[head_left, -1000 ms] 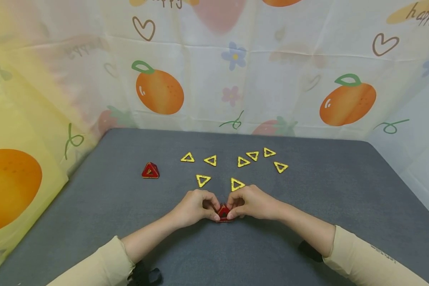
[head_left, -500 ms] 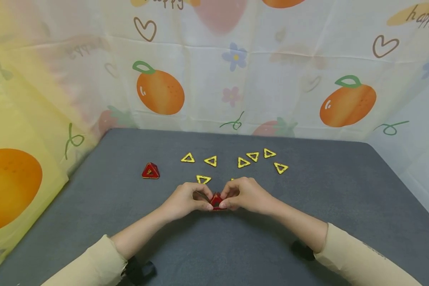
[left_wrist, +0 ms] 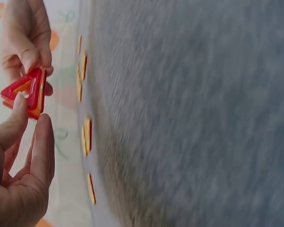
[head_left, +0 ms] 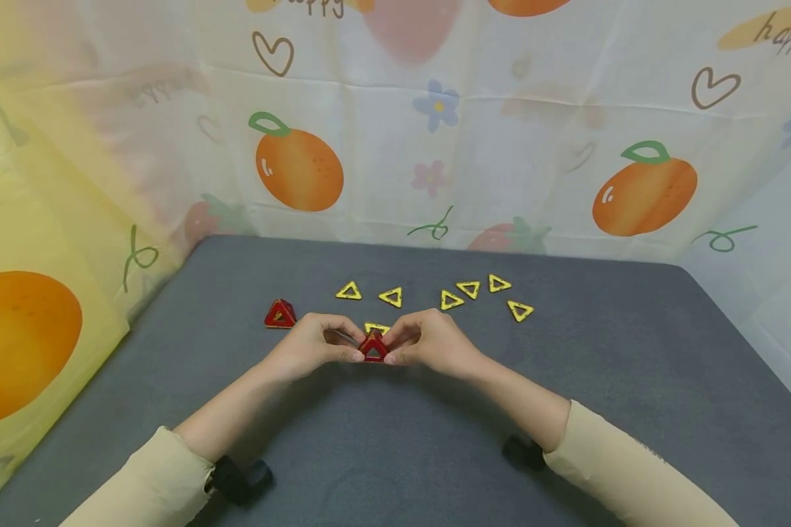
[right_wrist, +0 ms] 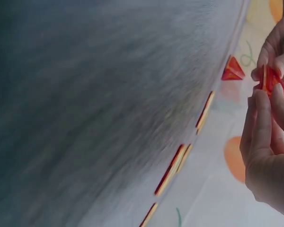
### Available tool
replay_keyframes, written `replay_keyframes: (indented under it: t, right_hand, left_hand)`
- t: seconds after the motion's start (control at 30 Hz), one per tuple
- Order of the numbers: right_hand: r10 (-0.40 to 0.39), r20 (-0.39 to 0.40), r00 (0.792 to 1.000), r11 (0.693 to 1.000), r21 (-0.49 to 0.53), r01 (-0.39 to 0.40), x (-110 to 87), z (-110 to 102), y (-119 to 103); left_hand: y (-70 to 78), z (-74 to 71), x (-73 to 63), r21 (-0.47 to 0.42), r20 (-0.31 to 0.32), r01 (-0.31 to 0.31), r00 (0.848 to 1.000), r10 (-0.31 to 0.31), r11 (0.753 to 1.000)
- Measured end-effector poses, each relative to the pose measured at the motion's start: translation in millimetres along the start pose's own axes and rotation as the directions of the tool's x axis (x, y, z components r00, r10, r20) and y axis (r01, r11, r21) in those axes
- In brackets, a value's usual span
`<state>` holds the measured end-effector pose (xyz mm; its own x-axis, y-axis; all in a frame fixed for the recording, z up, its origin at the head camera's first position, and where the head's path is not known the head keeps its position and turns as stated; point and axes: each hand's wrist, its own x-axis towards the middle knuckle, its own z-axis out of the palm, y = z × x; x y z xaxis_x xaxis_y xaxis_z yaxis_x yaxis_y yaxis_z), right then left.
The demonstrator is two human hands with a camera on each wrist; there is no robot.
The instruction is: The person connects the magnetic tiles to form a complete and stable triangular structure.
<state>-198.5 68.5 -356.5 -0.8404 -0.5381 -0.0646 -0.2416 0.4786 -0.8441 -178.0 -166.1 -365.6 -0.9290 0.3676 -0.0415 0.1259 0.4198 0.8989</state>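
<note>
Both hands hold a small red pyramid of triangular magnetic tiles between them, raised over the grey table. My left hand pinches its left side with thumb and fingers. On the opposite side, my right hand pinches it the same way. In the left wrist view the pyramid shows red faces with yellow edges and open centres. The right wrist view shows fingertips of both hands on the pyramid. Just behind it, a yellow triangular tile is partly hidden.
A second red pyramid stands on the table, close beyond the left hand. Several flat yellow triangular tiles lie spread along the far part. A fruit-printed curtain hangs behind the table.
Both hands have moved the red pyramid up, leftward and farther from the body, off its earlier place near the table's middle. The right hand now covers one yellow tile.
</note>
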Motion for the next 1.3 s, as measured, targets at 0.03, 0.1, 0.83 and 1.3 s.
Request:
replay_keyframes:
  t: [0.03,0.1,0.83,1.3]
  right_hand:
    - [-0.006,-0.006,1.0,1.0,0.005,0.006,2.8,1.7,-0.8]
    - [-0.011,-0.021,1.0,1.0,0.016,0.011,9.1,5.7,-2.9]
    - [0.027,-0.023,0.999,0.974,0.227,-0.021,63.5,78.7,-48.5]
    - [0.085,0.091,0.992,0.943,0.313,-0.11,70.3,107.6,-55.4]
  left_hand:
    - [-0.9,-4.0,-0.3,0.01,-0.001,0.001,1.0,-0.001,1.0]
    - [-2.5,-12.0,-1.3,0.017,-0.004,0.01,1.0,-0.01,1.0]
    - [-31.1,-108.6,-30.6,0.066,0.073,0.126,0.989,-0.13,0.99]
    - [-57.7,-134.4,-43.0,0.116,0.171,0.162,0.969,-0.181,0.98]
